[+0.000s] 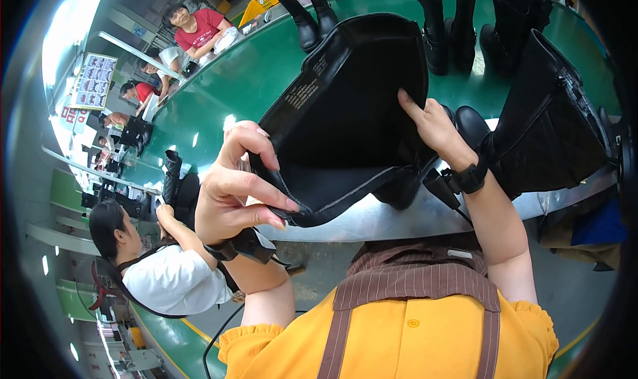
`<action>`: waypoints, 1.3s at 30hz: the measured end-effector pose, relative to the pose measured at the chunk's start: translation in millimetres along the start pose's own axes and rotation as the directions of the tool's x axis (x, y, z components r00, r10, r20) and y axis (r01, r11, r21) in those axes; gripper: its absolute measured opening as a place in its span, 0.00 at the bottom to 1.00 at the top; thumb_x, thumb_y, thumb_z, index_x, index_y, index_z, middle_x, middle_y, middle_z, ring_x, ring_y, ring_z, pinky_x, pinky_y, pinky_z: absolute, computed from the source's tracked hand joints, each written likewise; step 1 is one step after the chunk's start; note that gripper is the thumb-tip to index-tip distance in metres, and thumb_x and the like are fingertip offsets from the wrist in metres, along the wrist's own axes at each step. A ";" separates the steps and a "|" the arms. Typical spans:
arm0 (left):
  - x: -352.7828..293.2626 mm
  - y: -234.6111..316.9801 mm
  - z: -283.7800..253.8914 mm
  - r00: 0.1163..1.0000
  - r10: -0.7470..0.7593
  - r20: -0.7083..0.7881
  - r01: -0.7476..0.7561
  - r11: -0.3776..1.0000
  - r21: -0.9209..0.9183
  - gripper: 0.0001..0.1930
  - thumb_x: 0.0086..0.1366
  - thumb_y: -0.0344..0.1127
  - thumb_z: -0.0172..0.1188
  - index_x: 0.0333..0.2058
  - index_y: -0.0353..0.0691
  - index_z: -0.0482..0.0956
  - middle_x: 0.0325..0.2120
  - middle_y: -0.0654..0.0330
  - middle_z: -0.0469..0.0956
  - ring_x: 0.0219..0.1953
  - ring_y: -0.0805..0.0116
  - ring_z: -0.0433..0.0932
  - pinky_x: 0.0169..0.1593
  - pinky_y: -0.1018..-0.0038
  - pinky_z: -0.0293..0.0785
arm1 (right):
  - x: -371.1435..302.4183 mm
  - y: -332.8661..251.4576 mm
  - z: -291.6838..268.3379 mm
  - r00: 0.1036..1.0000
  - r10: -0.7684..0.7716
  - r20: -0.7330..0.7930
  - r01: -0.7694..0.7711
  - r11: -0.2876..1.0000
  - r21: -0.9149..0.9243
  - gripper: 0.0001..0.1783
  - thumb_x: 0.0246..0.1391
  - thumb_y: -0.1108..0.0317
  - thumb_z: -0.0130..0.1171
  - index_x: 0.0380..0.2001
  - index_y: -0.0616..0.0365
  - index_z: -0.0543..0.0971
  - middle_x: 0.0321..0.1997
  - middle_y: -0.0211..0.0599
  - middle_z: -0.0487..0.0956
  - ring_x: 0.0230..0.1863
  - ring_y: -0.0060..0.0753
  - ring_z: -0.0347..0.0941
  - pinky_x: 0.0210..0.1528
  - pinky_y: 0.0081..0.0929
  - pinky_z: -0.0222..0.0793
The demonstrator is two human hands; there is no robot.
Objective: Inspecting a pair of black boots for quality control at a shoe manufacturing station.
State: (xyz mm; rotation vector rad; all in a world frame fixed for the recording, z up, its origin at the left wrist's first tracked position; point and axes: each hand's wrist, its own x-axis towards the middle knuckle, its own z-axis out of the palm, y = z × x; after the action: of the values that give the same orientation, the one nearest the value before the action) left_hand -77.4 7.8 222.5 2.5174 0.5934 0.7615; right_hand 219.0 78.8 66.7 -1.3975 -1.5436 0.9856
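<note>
A tall black boot [345, 106] is spread wide at its shaft in front of me, so its dark lining shows. My left hand [242, 180] pinches the edge of the shaft at the lower left, fingers on both sides of the material. At the right edge of the opening, my right hand [435, 128] grips the shaft, its thumb on the inside and the other fingers hidden behind. The boot's foot is mostly hidden below the shaft. Another black boot [548, 123] leans just right of my right forearm, its top edge gaping.
The green work surface [266, 67] curves away, with a metal edge [372, 225] nearest me. More black boots [458, 30] stand at the back. A co-worker in white [176, 276] works close on my left; other people [199, 30] sit farther along. Dark cloth [581, 229] lies low right.
</note>
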 end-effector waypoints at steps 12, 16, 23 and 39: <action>31.1 26.4 102.9 0.602 0.069 -0.795 0.483 0.762 0.432 0.28 0.49 0.28 0.73 0.46 0.38 0.66 0.51 0.55 0.63 0.54 0.60 0.66 0.55 0.69 0.63 | -39.7 5.2 6.0 0.964 -0.246 0.095 0.228 0.958 0.173 0.25 0.66 0.51 0.48 0.46 0.66 0.74 0.35 0.50 0.79 0.39 0.41 0.76 0.42 0.33 0.69; 6.9 -17.4 153.6 0.658 0.191 -0.729 0.302 0.819 0.488 0.65 0.44 0.37 0.78 0.66 0.38 0.30 0.64 0.46 0.44 0.65 0.51 0.51 0.65 0.59 0.53 | -68.1 28.3 -10.5 0.977 -0.175 0.121 0.144 0.962 0.231 0.22 0.56 0.57 0.60 0.48 0.61 0.75 0.41 0.42 0.80 0.44 0.31 0.76 0.45 0.30 0.70; -40.9 -68.8 249.0 0.637 -0.682 -0.360 0.513 0.723 -0.463 0.37 0.47 0.32 0.76 0.53 0.28 0.67 0.47 0.50 0.74 0.48 0.62 0.75 0.53 0.71 0.70 | -95.8 69.8 22.6 0.980 0.037 0.196 -0.038 0.999 0.006 0.14 0.53 0.63 0.66 0.33 0.65 0.79 0.27 0.35 0.80 0.25 0.19 0.75 0.28 0.18 0.70; -37.4 -66.9 264.6 0.558 -0.768 -0.313 0.593 0.633 -0.498 0.16 0.51 0.30 0.70 0.40 0.37 0.78 0.35 0.63 0.80 0.39 0.71 0.78 0.46 0.73 0.74 | -75.2 -17.7 -5.7 0.900 -0.087 0.426 -0.220 0.754 0.619 0.19 0.64 0.61 0.49 0.21 0.59 0.73 0.20 0.28 0.73 0.16 0.16 0.66 0.20 0.15 0.61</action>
State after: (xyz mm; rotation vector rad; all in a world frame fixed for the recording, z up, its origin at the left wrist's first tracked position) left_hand 34.2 -32.3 -26.1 1.5074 1.4011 1.0711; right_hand 222.1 2.6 80.4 -0.7511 -1.2322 1.7740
